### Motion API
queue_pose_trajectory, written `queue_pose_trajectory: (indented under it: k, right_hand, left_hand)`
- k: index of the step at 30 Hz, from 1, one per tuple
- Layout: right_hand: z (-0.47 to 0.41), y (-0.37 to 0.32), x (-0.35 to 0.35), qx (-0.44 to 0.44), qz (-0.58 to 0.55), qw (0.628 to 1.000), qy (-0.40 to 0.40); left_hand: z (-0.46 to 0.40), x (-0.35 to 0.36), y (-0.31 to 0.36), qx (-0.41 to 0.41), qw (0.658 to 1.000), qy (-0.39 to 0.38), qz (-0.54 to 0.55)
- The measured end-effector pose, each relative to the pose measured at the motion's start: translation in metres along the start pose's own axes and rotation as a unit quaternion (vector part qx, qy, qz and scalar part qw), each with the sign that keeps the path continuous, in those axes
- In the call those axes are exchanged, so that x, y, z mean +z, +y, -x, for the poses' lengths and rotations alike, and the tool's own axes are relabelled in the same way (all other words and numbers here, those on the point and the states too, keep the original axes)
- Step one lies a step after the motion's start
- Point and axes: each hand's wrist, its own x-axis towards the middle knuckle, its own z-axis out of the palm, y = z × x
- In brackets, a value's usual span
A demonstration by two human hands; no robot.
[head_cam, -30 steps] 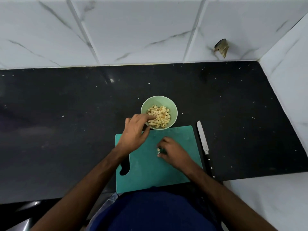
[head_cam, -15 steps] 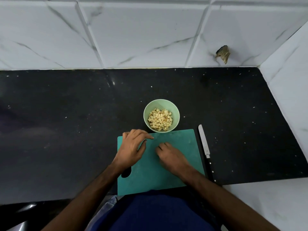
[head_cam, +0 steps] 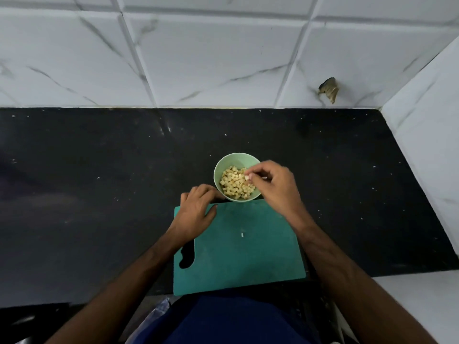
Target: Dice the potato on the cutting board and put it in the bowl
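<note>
since half a second ago: right hand has left the board and is now over the bowl; left hand slid up to the board's far left corner, fingertips near the bowl's base. knife, seen earlier right of the board, now hidden behind the right arm.

potato: nearly all diced and in the bowl as a heap of dice. one scrap lies alone mid-board.

handling, my guess: dice are light, firm, damp, a bit slippery. best pinched by opposite faces with fingertips, or swept off the board edge.

right hand: fingers curled, thumb and forefinger pinching one pale piece just above the heap, not yet dropped.

left hand: loosely spread, resting on the board corner, holding nothing; likely steadying it.
</note>
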Motion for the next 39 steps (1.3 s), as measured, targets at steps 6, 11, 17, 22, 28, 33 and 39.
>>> queue_pose_trajectory:
  k: [6,11,17,22,28,33,39]
  right_hand:
    - [-0.017,0.021,0.017,0.002,0.147,0.987,-0.062]
    - [0.007,0.032,-0.004,0.024,0.068,0.997,-0.019]
    - [0.065,0.077,0.029,0.067,0.246,0.936,-0.242]
    - [0.077,0.083,0.048,0.022,0.302,0.932,-0.201]
    - [0.067,0.068,0.033,0.0,0.251,0.95,-0.188]
    - [0.02,0.017,0.004,-0.073,0.125,0.989,-0.037]
    - [-0.022,0.024,0.006,0.01,0.162,0.981,-0.105]
  left_hand:
    - [-0.001,-0.002,-0.001,0.012,0.999,0.001,-0.047]
    - [0.015,0.017,0.004,0.023,0.998,-0.035,-0.053]
    - [0.025,0.039,0.002,0.033,0.994,-0.062,-0.082]
    - [0.042,0.045,-0.004,0.059,0.985,-0.088,-0.138]
    - [0.039,0.039,0.0,0.056,0.985,-0.076,-0.141]
    - [0.016,0.011,0.003,0.043,0.991,-0.001,-0.128]
    - [-0.019,-0.015,0.005,0.024,0.99,0.009,-0.138]
